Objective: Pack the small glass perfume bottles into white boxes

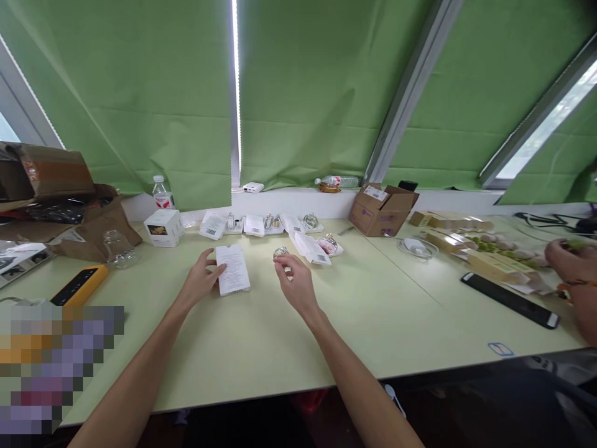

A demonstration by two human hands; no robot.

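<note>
My left hand (202, 277) grips the left edge of a small white box (232, 270) with fine printed text on its top face. To the right of it, my right hand (296, 283) pinches a small, shiny silver object (280, 252) just above or on the table; my fingers partly cover it, and its kind is not clear. Beyond my hands is a row of white printed packets (254, 225), each beside a small shiny item. Nearest my right hand, one packet (312, 249) lies tilted against a round silver-and-pink item (328, 245).
A cardboard box (383, 210) stands at the back right, and a white carton (163, 228) at the left. Near a clear jar (119, 250) lies a yellow power strip (80, 286). At far right, another person's hand (571, 261) is near several opened cartons (504, 266) and a black bar (509, 300).
</note>
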